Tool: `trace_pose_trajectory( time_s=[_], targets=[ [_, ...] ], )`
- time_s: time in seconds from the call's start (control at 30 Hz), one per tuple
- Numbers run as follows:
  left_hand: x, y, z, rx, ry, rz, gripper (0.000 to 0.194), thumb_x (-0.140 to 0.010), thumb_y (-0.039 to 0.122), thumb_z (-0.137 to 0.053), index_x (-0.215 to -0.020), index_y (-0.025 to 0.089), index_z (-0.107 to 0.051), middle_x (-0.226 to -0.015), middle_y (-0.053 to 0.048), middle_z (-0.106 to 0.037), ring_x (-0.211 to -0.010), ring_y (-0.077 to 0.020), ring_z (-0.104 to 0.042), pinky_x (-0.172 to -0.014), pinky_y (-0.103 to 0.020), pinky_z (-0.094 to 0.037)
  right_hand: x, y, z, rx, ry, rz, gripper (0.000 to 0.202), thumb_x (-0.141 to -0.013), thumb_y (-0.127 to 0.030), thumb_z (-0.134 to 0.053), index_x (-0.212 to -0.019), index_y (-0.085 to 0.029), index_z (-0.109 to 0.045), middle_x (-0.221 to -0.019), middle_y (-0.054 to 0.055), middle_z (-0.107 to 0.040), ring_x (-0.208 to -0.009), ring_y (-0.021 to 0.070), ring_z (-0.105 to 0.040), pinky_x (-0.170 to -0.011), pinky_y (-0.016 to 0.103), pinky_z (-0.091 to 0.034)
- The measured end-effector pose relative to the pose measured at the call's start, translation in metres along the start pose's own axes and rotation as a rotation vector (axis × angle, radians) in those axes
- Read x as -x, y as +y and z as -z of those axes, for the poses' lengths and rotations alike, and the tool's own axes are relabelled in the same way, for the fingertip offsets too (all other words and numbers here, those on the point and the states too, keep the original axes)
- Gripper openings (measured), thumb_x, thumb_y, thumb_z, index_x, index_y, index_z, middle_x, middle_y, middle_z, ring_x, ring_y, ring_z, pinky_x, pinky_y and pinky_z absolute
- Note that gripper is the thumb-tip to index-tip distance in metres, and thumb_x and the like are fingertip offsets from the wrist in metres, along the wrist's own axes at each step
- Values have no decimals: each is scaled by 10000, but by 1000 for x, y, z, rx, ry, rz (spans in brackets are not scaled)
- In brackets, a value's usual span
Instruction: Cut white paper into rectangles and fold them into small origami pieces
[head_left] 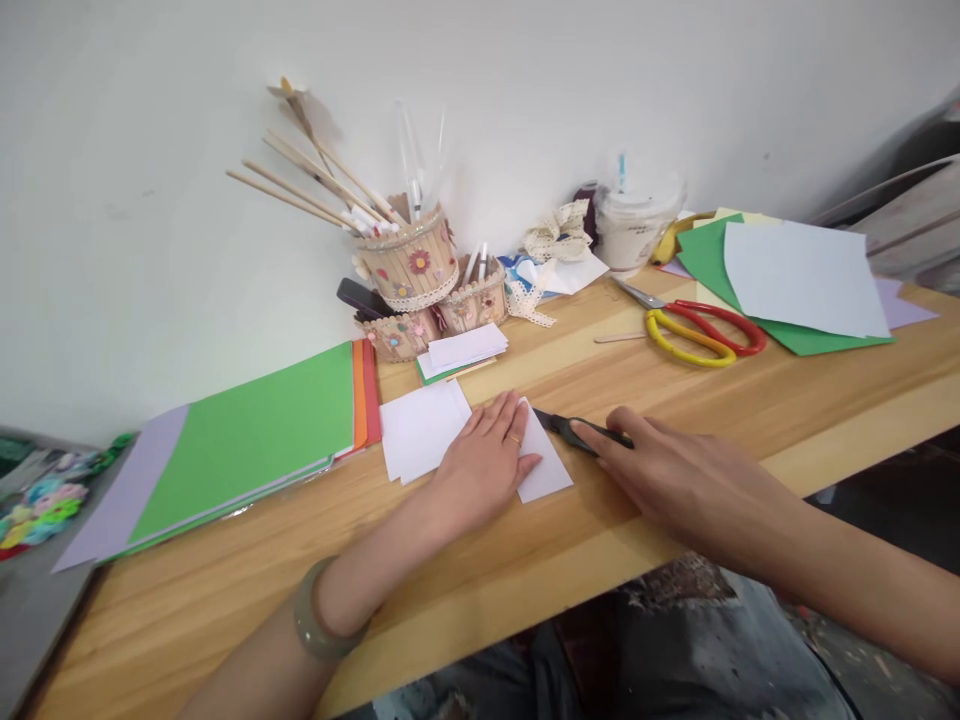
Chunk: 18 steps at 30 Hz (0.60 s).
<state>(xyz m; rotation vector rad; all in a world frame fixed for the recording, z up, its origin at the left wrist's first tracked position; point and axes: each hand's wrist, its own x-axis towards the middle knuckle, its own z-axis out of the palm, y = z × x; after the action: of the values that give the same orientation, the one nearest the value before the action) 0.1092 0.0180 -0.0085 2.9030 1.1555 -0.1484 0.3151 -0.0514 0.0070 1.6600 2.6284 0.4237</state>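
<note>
My left hand (pixel 480 465) lies flat with its fingers stretched over a small white paper (pixel 546 465) on the wooden table. It wears a ring, and a bangle circles the wrist. To its left are more white paper pieces (pixel 420 430), partly under the fingers. My right hand (pixel 667 475) is closed around black-handled scissors (pixel 574 430). Their tip points left and meets the right edge of the white paper near its top corner. Whether the blades are apart cannot be made out.
Green, orange and red sheets (pixel 262 430) lie at the left. Decorated holders (pixel 409 262) stand by the wall behind a small paper stack (pixel 466 350). Red-and-yellow scissors (pixel 701 330), a plastic cup (pixel 634 230) and white and green sheets (pixel 802 275) are at the back right.
</note>
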Motion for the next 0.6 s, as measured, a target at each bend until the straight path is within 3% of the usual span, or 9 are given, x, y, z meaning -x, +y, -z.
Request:
trace_pose_trajectory(
  time_s=[0.3,0.37,0.47,0.53,0.6],
  targets=[
    [-1,-1,-2,32,11,-7,582,-963,362,-305,-1391,-21,-216,-1471,-194,-176,-1370,-264,-151,-1107,-437,-219,-36,23,-12,64,-35,-115,426,-879,-178,-394,-1301,-219,-442,-914,87,-574,-594,175,-563,-405,255,-196],
    [-1,0,-1,56,9,-5,579,-962,361,-308,-1387,-22,-222,-1469,-202,-180,-1370,-269,-152,-1103,-450,-222,-43,30,-14,91,1,-150,414,-882,-182,-398,-1289,-229,-457,-953,94,-582,-657,202,-578,-419,253,-264],
    [0,2,1,119,19,15,579,-952,360,-350,-1389,1,-225,-1467,-201,-209,-1367,-275,-176,-1096,-481,-214,-48,32,-15,94,133,-126,392,-875,-135,-402,-1252,-171,-501,-1087,143,-569,-932,280,-555,-642,328,-435],
    [1,1,3,189,45,35,596,-933,355,-412,-1386,11,-234,-1453,-204,-261,-1355,-279,-218,-1093,-481,-214,-47,23,-14,27,225,-80,377,-880,-126,-386,-1235,-121,-513,-1148,169,-554,-1045,294,-503,-805,391,-430],
    [0,-1,5,293,84,57,644,-894,363,-502,-1380,22,-253,-1429,-201,-316,-1325,-280,-274,-1086,-453,-238,-44,9,-14,-89,264,-47,362,-899,-186,-381,-1218,-93,-523,-1116,167,-578,-1025,279,-511,-835,398,-436]
  ],
)
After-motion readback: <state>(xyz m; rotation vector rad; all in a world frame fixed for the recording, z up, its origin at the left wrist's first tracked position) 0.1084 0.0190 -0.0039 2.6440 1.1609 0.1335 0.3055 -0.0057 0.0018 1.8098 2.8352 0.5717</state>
